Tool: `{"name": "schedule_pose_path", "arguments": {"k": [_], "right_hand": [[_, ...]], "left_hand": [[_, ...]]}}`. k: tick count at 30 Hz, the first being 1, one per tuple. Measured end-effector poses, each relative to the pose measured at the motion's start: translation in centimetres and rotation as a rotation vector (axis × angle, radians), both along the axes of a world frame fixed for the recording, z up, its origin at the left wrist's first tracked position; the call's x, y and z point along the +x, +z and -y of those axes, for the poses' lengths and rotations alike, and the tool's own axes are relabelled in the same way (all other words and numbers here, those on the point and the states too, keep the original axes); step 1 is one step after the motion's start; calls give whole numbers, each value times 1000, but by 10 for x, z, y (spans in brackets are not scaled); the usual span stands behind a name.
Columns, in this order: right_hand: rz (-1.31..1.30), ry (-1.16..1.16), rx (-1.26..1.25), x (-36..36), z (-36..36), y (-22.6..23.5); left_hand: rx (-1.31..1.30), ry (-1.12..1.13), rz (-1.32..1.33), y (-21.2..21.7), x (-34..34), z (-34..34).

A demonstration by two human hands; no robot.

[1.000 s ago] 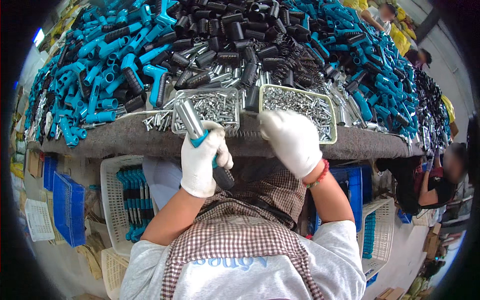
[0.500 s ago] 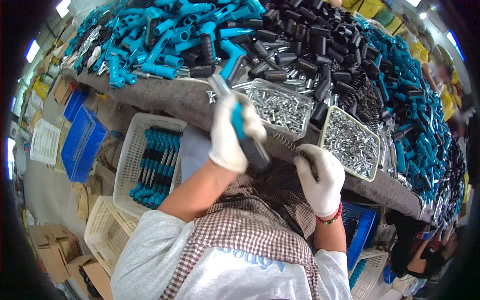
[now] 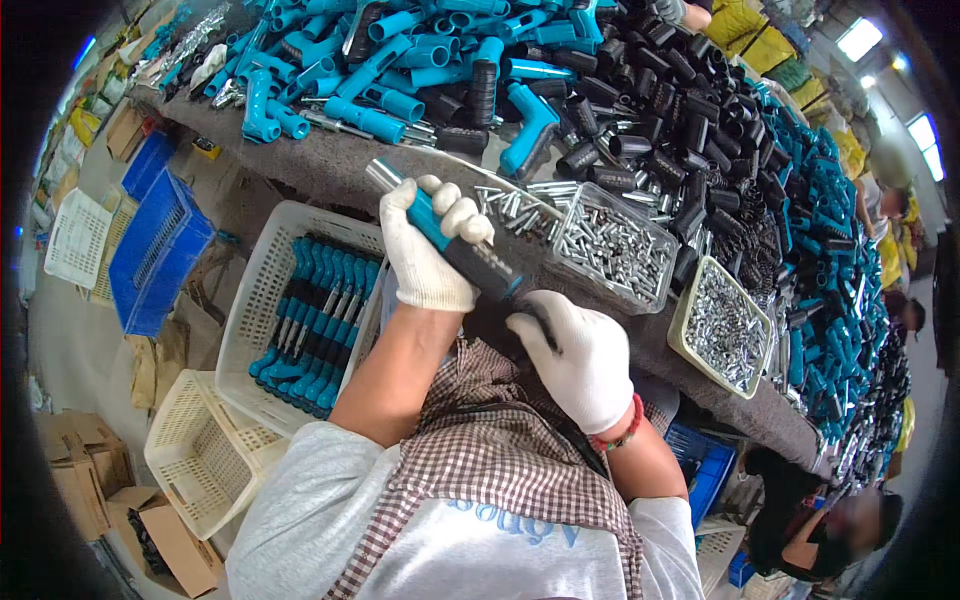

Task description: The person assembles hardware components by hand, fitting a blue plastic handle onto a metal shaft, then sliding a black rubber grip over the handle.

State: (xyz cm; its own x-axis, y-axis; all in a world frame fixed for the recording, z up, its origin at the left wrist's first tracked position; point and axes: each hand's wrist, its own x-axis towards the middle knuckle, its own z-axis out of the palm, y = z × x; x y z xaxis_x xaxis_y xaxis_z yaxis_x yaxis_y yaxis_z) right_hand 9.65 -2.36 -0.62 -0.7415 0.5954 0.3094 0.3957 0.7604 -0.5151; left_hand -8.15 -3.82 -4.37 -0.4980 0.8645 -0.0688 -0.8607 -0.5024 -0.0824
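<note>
My left hand (image 3: 425,255), in a white knit glove, is wrapped round a teal-and-black tool handle (image 3: 483,268). A bare metal tube (image 3: 382,174) sticks out of its upper left end, and the black grip slants down to the right. At the grip's lower end is my right hand (image 3: 580,360), also gloved, its thumb and fingers curled together. A dark piece (image 3: 541,316) shows between them; its kind is hard to make out. No spring is visible now.
On the grey-covered bench (image 3: 320,180) lie heaps of teal housings (image 3: 375,80) and black grips (image 3: 640,110). A clear tub (image 3: 655,303) and a cream tray (image 3: 676,335) hold small metal pins. Left below, a white crate (image 3: 232,350) contains finished-looking teal tools. Other people work at right.
The handle has turned to slant down rightward, its grip end closer to my right hand. My right hand has moved left to that end. The spring seen at its fingertips is out of sight.
</note>
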Motion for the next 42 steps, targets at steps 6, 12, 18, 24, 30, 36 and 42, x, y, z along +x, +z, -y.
{"name": "schedule_pose_path", "arguments": {"k": [6, 12, 18, 24, 30, 36, 42], "right_hand": [[71, 136, -68, -37, -18, 25], [263, -206, -22, -115, -164, 14], [432, -304, -170, -163, -204, 1], [-343, -124, -620, -117, -217, 20], [-509, -3, -746, -21, -69, 46], [-426, -251, -642, 52, 17, -20], [-330, -342, -368, 63, 29, -21]], "left_hand": [[59, 23, 78, -15, -34, 19], [95, 66, 67, -29, -48, 29], [78, 75, 77, -31, -49, 35], [57, 82, 68, -27, -54, 35], [14, 126, 82, -17, -52, 32], [-10, 14, 51, -5, -27, 12], [-126, -30, -74, 7, 15, 5]]}}
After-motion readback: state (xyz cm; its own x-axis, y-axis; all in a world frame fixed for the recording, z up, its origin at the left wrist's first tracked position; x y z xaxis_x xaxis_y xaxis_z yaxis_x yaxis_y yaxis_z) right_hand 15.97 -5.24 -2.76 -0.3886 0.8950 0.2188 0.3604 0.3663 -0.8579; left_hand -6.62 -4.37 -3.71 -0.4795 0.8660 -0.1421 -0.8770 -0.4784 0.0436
